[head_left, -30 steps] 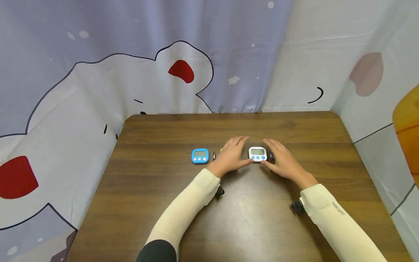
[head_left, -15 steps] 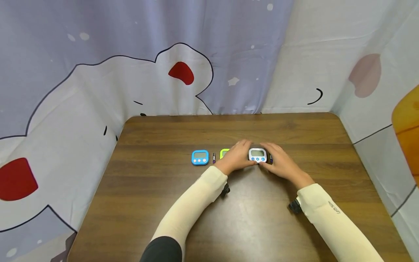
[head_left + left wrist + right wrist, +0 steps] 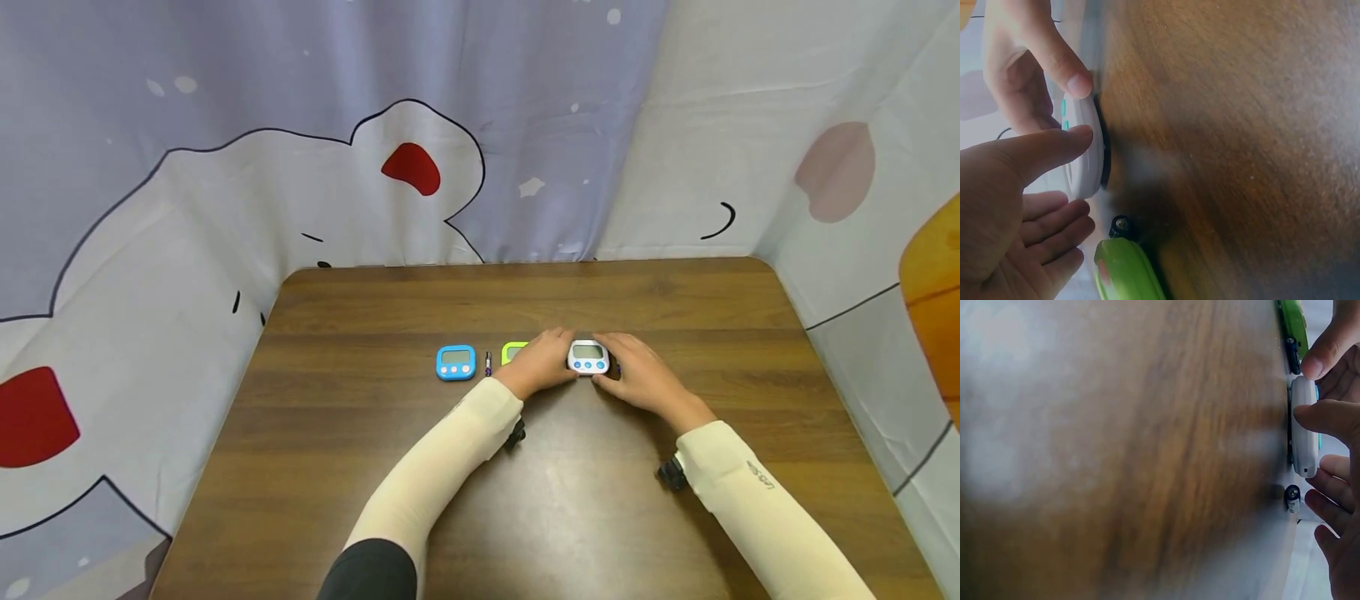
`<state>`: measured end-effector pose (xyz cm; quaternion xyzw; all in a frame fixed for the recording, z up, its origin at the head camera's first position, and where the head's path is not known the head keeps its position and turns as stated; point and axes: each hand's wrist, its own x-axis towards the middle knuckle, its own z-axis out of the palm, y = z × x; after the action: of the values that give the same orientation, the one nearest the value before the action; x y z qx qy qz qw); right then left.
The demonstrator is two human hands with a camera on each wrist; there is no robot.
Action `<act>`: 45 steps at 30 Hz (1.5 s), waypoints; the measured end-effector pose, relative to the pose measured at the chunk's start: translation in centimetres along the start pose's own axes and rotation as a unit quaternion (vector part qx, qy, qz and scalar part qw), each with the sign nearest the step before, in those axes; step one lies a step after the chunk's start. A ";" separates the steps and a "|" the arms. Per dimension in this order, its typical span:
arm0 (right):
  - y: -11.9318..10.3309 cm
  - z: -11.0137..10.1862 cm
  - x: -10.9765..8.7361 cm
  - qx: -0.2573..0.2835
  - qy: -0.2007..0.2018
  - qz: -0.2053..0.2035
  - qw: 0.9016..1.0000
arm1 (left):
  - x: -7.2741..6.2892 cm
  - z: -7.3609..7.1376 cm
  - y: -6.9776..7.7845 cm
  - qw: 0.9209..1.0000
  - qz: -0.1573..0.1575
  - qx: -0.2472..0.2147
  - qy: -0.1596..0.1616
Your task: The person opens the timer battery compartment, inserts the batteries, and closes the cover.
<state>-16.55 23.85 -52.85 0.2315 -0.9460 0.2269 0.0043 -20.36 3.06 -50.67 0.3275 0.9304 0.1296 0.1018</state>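
A white digital timer [image 3: 588,357] with blue buttons lies between my two hands. My left hand [image 3: 542,363] grips its left side, the thumb on the near edge. From the other side my right hand [image 3: 638,374] holds it, thumb near the bottom right corner and fingers round the far right. Both thumbs press the timer's white edge [image 3: 1305,440] in the right wrist view. Whether its base touches the table cannot be told. A small battery [image 3: 1292,497] lies to its right; another battery [image 3: 1121,226] sits between it and the green timer [image 3: 1125,272].
Further left on the wooden table [image 3: 360,450] lie a blue timer [image 3: 456,363] and a small battery [image 3: 488,363]. In the head view my left hand partly covers the green timer. A printed curtain [image 3: 315,208] hangs behind the table.
Both hands have closed in on the white timer, the left moving right and the right moving slightly left. More of the green timer has come into sight.
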 end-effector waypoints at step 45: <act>-2.0 -1.3 -0.1 0.075 0.173 -0.081 0.979 | -4.6 -2.4 -1.7 0.981 0.016 -0.162 0.102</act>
<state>-15.72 22.90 -50.86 0.2642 -0.8895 0.3323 0.1687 -18.53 -1.58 -48.47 0.3061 0.8974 0.3129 0.0558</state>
